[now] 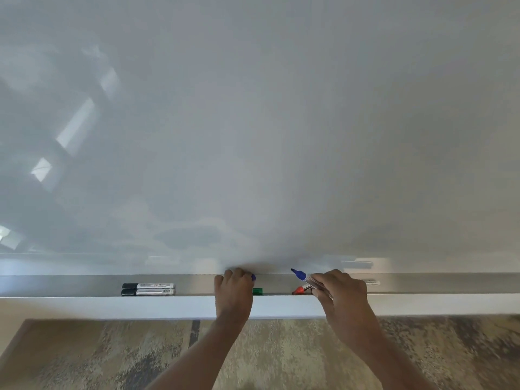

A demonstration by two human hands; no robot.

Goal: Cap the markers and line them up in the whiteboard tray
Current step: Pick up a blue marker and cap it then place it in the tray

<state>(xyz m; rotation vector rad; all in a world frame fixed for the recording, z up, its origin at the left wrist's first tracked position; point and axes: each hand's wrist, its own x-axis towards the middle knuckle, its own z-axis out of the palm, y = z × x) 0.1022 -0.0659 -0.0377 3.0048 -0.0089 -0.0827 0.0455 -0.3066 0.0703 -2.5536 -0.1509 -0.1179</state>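
The blue marker is uncapped and sits in the right hand, fingers wrapped round its pale barrel, with the blue neck and dark tip pointing up and left, above the whiteboard tray and in front of the board's bottom edge. The left hand is clenched into a loose fist over the middle of the tray; a bit of blue, the blue cap, shows at its fingertips, facing the marker's tip, with a gap between the two.

Below the right hand, lying in the tray, an uncapped red marker shows its red neck and tip pointing left; its barrel is hidden by the hand. Just right of the left hand a green piece rests in the tray, too little of it showing to tell cap from marker. Toward the tray's left end, two black-capped markers lie side by side, caps to the left, touching along their length; their white barrels carry print too blurred to read. A pale object sits in the tray right of the right hand.

The whiteboard above is blank, and patterned floor lies beneath.
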